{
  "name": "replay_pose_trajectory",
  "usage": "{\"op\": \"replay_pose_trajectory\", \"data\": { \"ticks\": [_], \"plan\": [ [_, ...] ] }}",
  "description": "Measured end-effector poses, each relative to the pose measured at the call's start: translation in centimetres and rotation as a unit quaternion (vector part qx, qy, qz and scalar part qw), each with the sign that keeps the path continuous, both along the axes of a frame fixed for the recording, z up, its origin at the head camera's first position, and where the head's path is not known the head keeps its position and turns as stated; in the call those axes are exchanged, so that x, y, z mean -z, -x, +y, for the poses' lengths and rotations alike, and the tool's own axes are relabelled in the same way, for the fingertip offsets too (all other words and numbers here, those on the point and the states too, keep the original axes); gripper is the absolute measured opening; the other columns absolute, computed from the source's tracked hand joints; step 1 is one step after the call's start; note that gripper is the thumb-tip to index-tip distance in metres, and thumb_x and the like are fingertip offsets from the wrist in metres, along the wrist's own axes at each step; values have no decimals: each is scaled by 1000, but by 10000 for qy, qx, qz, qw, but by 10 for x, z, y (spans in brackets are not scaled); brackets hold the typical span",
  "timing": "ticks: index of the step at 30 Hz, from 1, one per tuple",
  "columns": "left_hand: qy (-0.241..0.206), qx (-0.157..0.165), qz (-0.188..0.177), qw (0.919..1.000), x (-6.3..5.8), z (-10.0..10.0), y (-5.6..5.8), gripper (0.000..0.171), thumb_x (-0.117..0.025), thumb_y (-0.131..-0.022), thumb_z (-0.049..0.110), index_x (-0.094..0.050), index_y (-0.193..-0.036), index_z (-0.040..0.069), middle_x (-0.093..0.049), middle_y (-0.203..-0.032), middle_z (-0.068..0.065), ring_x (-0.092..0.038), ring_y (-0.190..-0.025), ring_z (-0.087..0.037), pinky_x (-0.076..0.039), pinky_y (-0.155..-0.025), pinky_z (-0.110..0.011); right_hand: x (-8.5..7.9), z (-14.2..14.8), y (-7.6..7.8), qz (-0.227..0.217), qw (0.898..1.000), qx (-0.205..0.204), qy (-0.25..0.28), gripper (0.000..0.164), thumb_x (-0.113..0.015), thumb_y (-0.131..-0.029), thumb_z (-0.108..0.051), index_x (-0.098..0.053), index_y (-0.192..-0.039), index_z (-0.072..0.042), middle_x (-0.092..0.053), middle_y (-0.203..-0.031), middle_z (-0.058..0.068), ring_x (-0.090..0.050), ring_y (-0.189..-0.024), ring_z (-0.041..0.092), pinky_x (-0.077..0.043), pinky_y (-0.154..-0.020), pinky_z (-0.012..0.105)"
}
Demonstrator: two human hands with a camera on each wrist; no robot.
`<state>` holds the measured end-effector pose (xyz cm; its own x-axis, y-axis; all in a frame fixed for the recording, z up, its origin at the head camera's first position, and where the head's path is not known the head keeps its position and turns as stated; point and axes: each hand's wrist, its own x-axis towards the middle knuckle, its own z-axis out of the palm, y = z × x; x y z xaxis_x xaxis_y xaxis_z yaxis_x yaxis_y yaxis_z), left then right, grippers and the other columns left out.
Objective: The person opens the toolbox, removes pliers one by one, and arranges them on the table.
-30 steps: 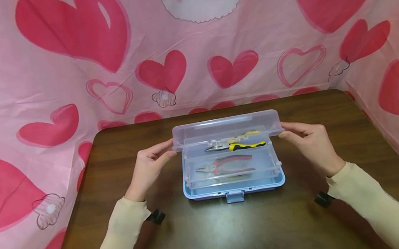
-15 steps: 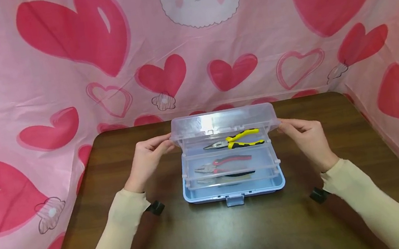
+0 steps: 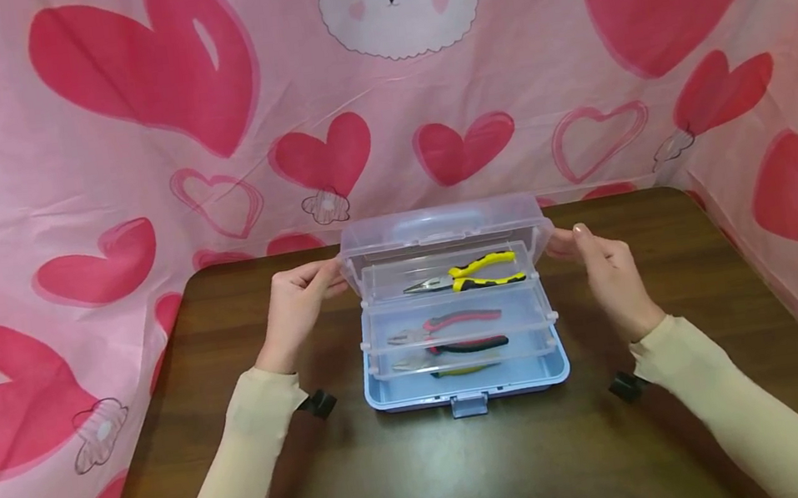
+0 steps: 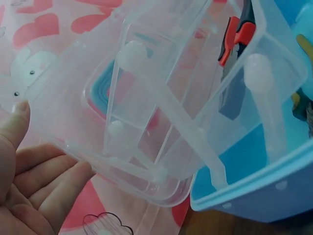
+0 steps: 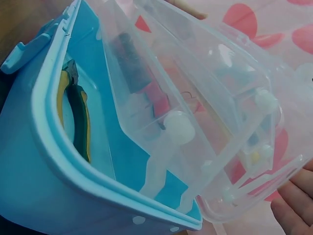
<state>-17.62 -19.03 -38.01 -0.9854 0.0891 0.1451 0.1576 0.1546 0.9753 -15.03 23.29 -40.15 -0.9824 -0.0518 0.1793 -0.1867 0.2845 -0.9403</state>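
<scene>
Two grips: left grip (image 3: 295, 309) wide, fingertips touching the lid (image 3: 382, 234); right grip (image 3: 610, 276) also wide, beside its other end, contact unclear.
Toolbox (image 3: 404, 404): mid-desk (image 3: 475, 483), lid raised.
Lid risk: slipping fingertips could let it drop, probably jolting the trays (image 3: 527, 312) and sliding the yellow-black pliers (image 3: 458, 273).
Tray clutter: red-black pliers (image 3: 446, 321) inside; tiers partly cover the base, hindering access to green-yellow pliers (image 5: 80, 115).
Heart-print cloth (image 3: 525, 56): behind, perhaps limiting lid swing.
</scene>
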Motion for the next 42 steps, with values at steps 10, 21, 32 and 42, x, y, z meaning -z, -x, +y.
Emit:
{"op": "replay_pose_trajectory", "data": {
  "ticks": [10, 21, 32, 42],
  "plan": [
    [-226, 309, -267, 9989, 2, -3, 8, 45, -54, -110, 29, -63, -137, -6, -64, -137, -24, -65, -125, -32, -56, -97, -33, 1, -6, 8, 139, 9996, -191, 165, 53, -38, -113, -44, -55, -150, -10, -62, -146, 14, -65, -126, 17, -45, -114, 37],
    [-215, 906, -317, 9952, 16, -2, 10, 67, -32, -111, 55, -47, -156, 6, -49, -158, -11, -49, -144, -26, -47, -110, -38, 3, -10, 19, 342, 9977, -488, 334, 52, -38, -114, -36, -49, -154, -5, -53, -153, 18, -61, -131, 19, -46, -110, 27],
    [-506, 1130, -402, 9915, 22, 1, 11, 68, -18, -112, 55, -35, -163, 13, -39, -166, -2, -39, -152, -21, -40, -117, -45, 5, -8, 29, -154, 9972, -692, 237, 55, -37, -113, -45, -41, -161, -18, -47, -161, 8, -52, -142, 30, -40, -117, 37],
    [-528, 1117, -469, 9912, 25, 7, 12, 74, -15, -109, 61, -26, -166, 14, -29, -170, -3, -31, -156, -24, -32, -122, -51, 8, -7, 35, -420, 9947, -915, 223, 57, -34, -114, -45, -31, -164, -18, -38, -166, 10, -43, -147, 38, -25, -123, 60]
  ]
}}
